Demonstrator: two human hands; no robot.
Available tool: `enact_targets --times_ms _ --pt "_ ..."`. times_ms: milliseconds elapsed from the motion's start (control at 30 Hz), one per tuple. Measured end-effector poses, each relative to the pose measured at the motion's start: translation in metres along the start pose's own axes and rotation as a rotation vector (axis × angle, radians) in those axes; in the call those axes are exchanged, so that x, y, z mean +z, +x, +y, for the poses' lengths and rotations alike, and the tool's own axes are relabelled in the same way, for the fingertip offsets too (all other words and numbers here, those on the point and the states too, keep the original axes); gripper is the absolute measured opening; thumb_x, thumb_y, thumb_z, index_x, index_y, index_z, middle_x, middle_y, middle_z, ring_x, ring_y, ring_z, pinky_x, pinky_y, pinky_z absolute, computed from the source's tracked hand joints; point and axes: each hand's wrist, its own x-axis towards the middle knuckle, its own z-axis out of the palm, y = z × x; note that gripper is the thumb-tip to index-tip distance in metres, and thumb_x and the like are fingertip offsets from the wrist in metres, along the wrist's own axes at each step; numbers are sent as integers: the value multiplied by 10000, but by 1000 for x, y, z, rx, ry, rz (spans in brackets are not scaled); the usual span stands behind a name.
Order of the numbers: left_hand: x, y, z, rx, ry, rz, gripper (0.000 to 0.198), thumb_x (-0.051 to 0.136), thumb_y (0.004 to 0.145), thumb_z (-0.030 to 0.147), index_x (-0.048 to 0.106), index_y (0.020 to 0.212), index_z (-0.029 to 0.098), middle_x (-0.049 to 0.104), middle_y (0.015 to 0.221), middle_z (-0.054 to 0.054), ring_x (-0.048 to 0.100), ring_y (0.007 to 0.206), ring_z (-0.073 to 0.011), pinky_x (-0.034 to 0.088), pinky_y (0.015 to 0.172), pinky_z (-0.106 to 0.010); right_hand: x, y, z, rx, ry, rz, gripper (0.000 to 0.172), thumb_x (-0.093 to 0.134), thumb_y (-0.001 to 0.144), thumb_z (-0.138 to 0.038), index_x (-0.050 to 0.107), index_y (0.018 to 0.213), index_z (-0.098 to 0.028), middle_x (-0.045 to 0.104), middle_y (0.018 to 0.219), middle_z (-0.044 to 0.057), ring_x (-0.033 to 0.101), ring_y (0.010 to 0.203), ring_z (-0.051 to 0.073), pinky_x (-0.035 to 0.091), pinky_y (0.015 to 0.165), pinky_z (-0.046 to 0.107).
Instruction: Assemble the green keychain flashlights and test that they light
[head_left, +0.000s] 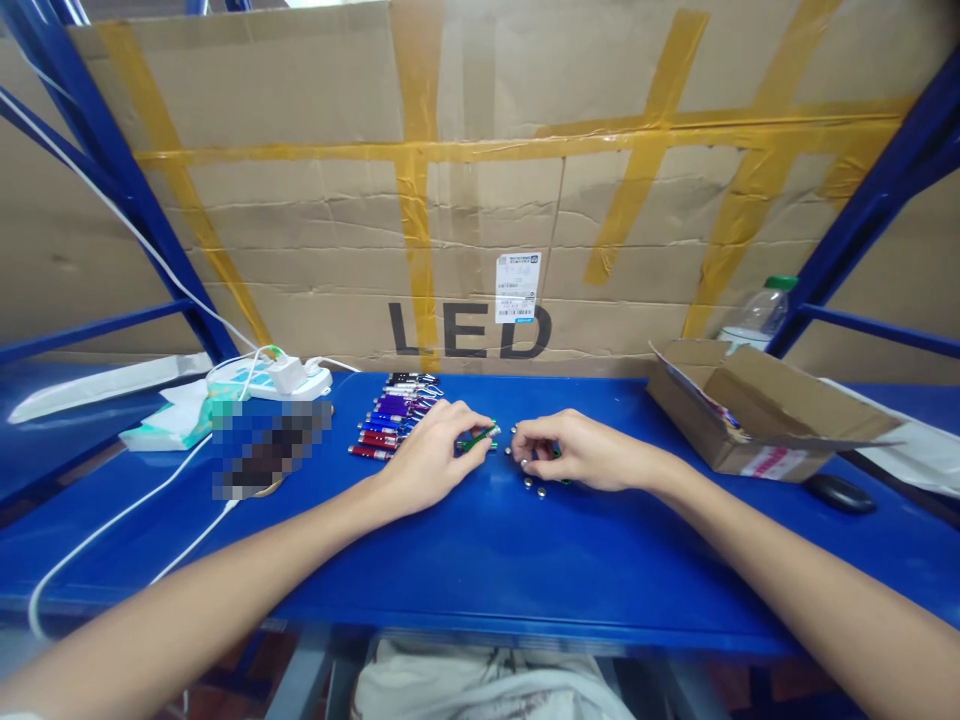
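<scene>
My left hand [439, 455] is closed around a slim green metal penlight tube [480, 438], whose silver end points toward my right hand. Another greenish tube partly shows beneath those fingers. My right hand [581, 452] is curled low over the table, thumb and fingers drawn together at a small silver button cell [524, 465]. More loose button cells [541, 492] lie around its fingertips. Something green is partly hidden under the right palm. Left of my left hand, a row of penlights with clips runs from black ones [409, 379] through purple and blue to red ones [371, 453].
An open cardboard box [720, 420] stands at the right, beside a black computer mouse [840, 493] and a green-capped bottle [757, 312]. At left are a power strip [251, 378], cables, a tissue pack [169, 425] and a blurred-out phone-like object [270, 455]. A large carton [322, 230] backs the blue table.
</scene>
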Motion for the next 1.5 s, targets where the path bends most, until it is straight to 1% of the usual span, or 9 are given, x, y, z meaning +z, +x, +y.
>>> enact_targets --times_ms 100,200,300,433,733,900,1100,1233,1500 --pt "0 0 0 0 2 -7 208 623 1053 311 744 1182 201 713 1035 -58 585 997 -244 489 921 -400 -2 -1 3 -17 -9 -22 157 631 971 -284 726 1043 -182 776 885 19 675 744 166 482 692 257" --pt "0 -1 0 9 -3 -17 219 616 1057 315 747 1187 196 708 1054 -64 581 1007 -245 488 932 -409 -2 -1 6 -42 -25 -33 204 610 1023 -346 730 1041 -182 786 938 40 685 789 181 492 734 275" --pt "1 -1 0 9 -4 -25 225 610 1061 322 747 1185 193 703 1057 -68 582 1008 -245 492 931 -412 -1 -1 9 -89 -68 0 202 632 1031 -370 725 1027 -191 774 969 47 679 852 196 489 781 293" --pt "1 -1 -1 10 5 -32 235 594 1066 336 744 1191 205 701 1070 -72 585 1020 -253 500 940 -421 0 0 14 -143 -109 28 158 636 1039 -334 717 1033 -199 757 1002 49 674 931 207 482 851 308" --pt "0 -1 2 2 6 -49 237 587 1065 321 741 1201 205 695 1106 -77 594 1054 -261 510 967 -426 0 0 10 -97 -54 -2 187 624 1042 -356 724 1057 -198 773 1015 50 689 901 205 496 813 304" --pt "0 -1 1 26 10 -55 213 595 1066 319 738 1179 209 714 1087 -72 607 1023 -253 515 949 -417 -1 0 7 -80 -45 -32 195 621 1047 -373 704 1006 -201 765 937 28 670 858 196 470 789 295" --pt "0 -2 1 40 19 -56 204 610 1061 311 732 1180 201 728 1088 -74 611 1020 -253 519 957 -423 0 2 10 -122 -80 -44 245 659 1038 -436 716 955 -212 775 960 32 657 943 215 434 921 340" --pt "0 -2 0 45 29 -48 207 600 1064 318 733 1176 206 729 1098 -74 616 1024 -254 522 960 -428 3 2 9 -97 -96 -72 278 656 1037 -477 723 963 -217 777 944 23 661 904 212 396 1006 389" --pt "0 -1 -2 49 36 -46 204 589 1066 323 732 1168 219 728 1101 -73 621 1034 -258 520 964 -434 7 1 -2 -83 -116 -58 182 641 1036 -378 688 947 -226 752 882 12 623 866 212 403 935 369"
